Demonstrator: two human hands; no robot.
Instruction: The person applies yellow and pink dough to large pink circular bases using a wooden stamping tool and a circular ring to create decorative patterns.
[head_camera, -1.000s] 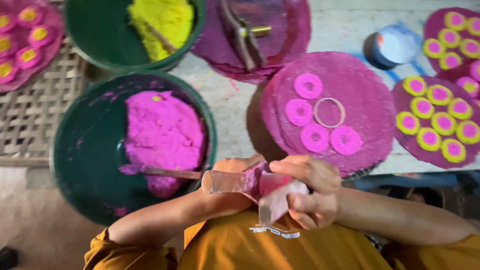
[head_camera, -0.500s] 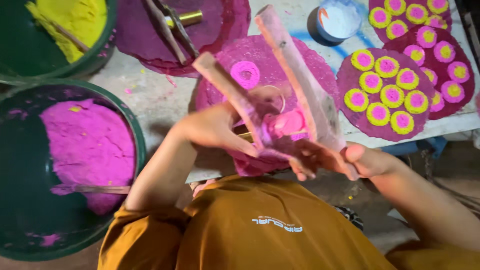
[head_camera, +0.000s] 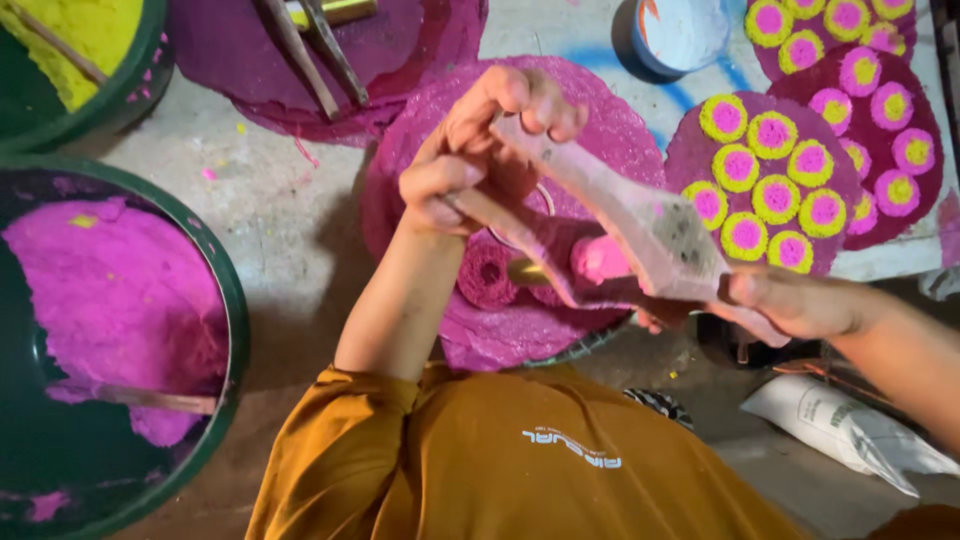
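My left hand is raised over the round pink mat and grips the top ends of a pink-stained wooden two-armed press. My right hand holds the press's lower end at the right. A lump of pink paste sits between the two arms, beside a small brass tube. Under the press, one flat pink disc lies on the mat, and a thin ring is partly hidden behind the tool.
A green basin of pink powder with a stick stands at the left, a basin of yellow powder behind it. Mats of yellow-and-pink discs lie right. A white cup, tongs and a white bag are nearby.
The press has swung from upright to slanting across the mat. My left hand rose to its top ends, and my right hand moved out to the right.
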